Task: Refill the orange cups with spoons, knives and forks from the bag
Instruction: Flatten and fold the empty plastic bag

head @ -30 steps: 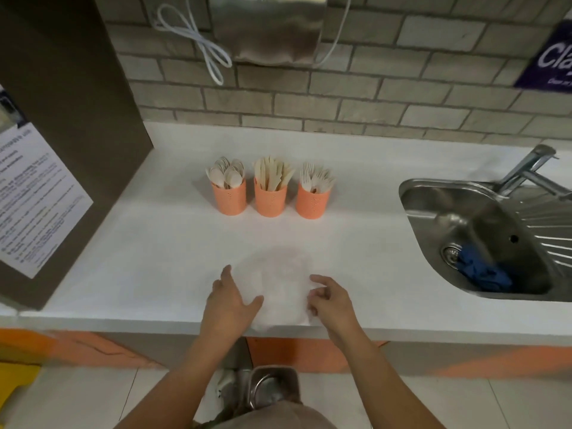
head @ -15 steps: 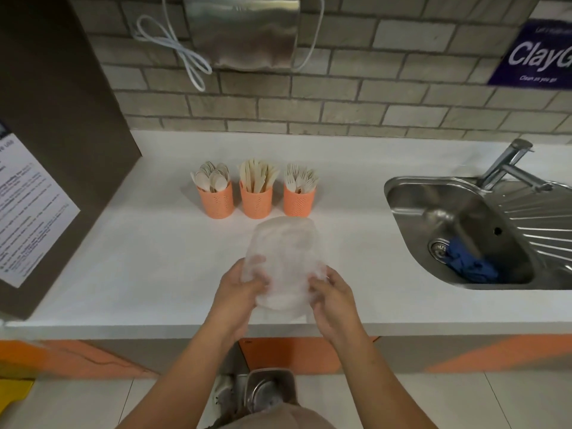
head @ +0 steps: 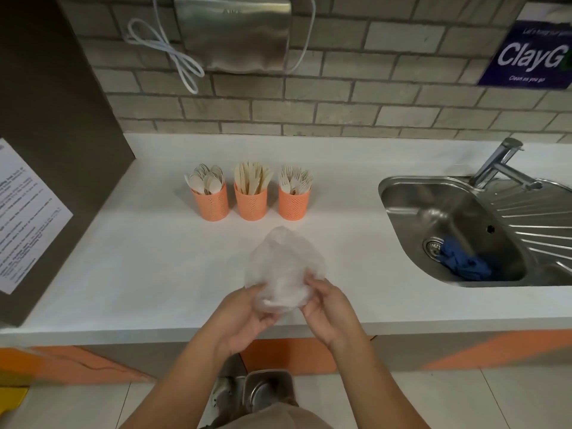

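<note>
The bag (head: pixel 284 267), of clear crumpled plastic, is seen in the head view held up over the front part of the white surface (head: pixel 139 267), nearer the person than the cups. It is gripped at its lower left by the left hand (head: pixel 244 317), whose fingers are curled round the plastic, and pinched at its lower right by the right hand (head: pixel 328 311). Whether anything lies inside the bag cannot be told.

Three orange cups are set in a row farther back on the surface, just beside one another and well apart from the bag. The left cup (head: pixel 211 204) is filled with pale spoons (head: pixel 205 181), the middle cup (head: pixel 250 204) with knives (head: pixel 252 178), and the right cup (head: pixel 293 204) with forks (head: pixel 295 179), all standing upright.

To the right, a steel sink (head: pixel 402 193) is let into the surface, with a blue cloth (head: pixel 464 264) lying by its drain and a tap (head: pixel 501 164) behind it. A metal dispenser (head: pixel 235 35) and a looped white cable (head: pixel 167 51) are seen on the brick wall. A printed sheet (head: pixel 28 218) is fixed to the brown panel at the left.
</note>
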Demonstrator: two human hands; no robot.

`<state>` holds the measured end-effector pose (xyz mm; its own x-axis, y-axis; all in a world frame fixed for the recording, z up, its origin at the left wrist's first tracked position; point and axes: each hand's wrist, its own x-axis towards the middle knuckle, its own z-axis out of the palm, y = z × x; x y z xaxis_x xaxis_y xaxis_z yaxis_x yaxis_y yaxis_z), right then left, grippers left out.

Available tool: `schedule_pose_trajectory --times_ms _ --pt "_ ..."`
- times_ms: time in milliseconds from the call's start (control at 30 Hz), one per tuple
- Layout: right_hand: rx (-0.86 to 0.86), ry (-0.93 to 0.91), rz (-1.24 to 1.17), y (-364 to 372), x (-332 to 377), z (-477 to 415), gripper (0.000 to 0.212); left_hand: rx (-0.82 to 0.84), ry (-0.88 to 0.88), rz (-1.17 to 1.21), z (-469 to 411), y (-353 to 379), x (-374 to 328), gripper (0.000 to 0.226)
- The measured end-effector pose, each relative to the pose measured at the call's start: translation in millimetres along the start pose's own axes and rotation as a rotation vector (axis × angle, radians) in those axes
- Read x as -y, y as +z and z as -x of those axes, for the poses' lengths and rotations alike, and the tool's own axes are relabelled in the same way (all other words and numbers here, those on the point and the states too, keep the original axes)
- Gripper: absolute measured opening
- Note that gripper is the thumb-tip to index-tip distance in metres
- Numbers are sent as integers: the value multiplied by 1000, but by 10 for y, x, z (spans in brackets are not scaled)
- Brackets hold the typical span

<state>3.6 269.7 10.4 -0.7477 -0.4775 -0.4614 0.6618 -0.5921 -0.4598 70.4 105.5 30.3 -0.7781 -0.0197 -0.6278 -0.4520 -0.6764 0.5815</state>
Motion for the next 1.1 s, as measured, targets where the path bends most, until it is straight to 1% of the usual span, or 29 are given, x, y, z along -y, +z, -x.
schedule_pose_trajectory --times_ms 67,133,167,200,233,267,300,333,367,400,433,467,500,533,567,600,633,667,700,733,800,833,900,933,967,1000,1033,1067,1100 --pt "76 -26 -208 -50 53 -18 55 85 27 254 14 -26 -24 45" --pt "99 -78 -374 -127 84 -27 76 195 65 577 1 -100 -45 67" --pt "101 -99 -437 -147 93 -16 86 255 78 680 21 -114 -67 69" --pt "93 -108 -450 -147 88 20 85 295 95 727 42 -113 -83 57" --pt "76 -104 -414 -136 64 53 73 315 109 723 74 -91 -96 39" --pt "26 -86 -311 -114 36 70 54 308 133 685 102 -71 -105 31" --pt "-78 -73 -139 -91 4 71 39 292 156 623 131 -46 -118 35" --pt "-208 -71 87 -95 -33 64 32 279 183 567 146 -27 -133 39" --pt "-349 -108 353 -108 -73 68 29 272 215 506 163 0 -156 43" --pt "-467 -208 617 -113 -97 98 30 252 252 441 176 24 -175 45" --pt "-497 -363 835 -98 -104 151 36 248 285 380 187 50 -186 46" --pt "-422 -516 999 -57 -99 213 46 238 309 330 187 67 -181 46" --pt "-276 -595 1118 -23 -104 265 58 235 320 285 193 99 -168 46" --pt "-129 -619 1226 35 -122 305 68 246 326 235 197 133 -140 47" --pt "-25 -628 1328 80 -156 323 73 269 326 179 215 183 -108 47" --pt "22 -660 1386 123 -185 330 72 287 324 127 234 224 -82 48" --pt "-2 -713 1379 144 -213 308 61 308 314 77 248 262 -58 49" --pt "-75 -756 1320 173 -220 290 44 320 309 31 257 285 -38 48" --pt "-150 -762 1219 183 -206 276 26 301 327 -43 267 296 -28 45" --pt "-224 -740 1114 175 -174 264 21 229 395 -173 271 291 -35 38" --pt "-321 -661 958 125 -52 254 27 -83 620 -509 279 240 -75 19" --pt "-321 -610 883 100 25 266 28 -261 728 -612 289 194 -94 21" --pt "-243 -494 695 65 142 290 24 -494 883 -689 280 89 -162 44" --pt "-200 -441 596 60 193 299 23 -533 911 -785 241 19 -206 60" --pt "-173 -403 518 53 234 295 23 -521 860 -941 207 -25 -251 76" --pt "-151 -376 465 43 262 283 24 -457 761 -1047 135 -73 -278 89" --pt "-128 -356 429 34 279 271 25 -351 641 -1078 70 -90 -291 91" --pt "-117 -341 416 37 284 264 25 -257 539 -1013 39 -78 -296 80" --pt "-135 -348 436 42 281 265 25 -220 467 -898 22 -59 -271 60"
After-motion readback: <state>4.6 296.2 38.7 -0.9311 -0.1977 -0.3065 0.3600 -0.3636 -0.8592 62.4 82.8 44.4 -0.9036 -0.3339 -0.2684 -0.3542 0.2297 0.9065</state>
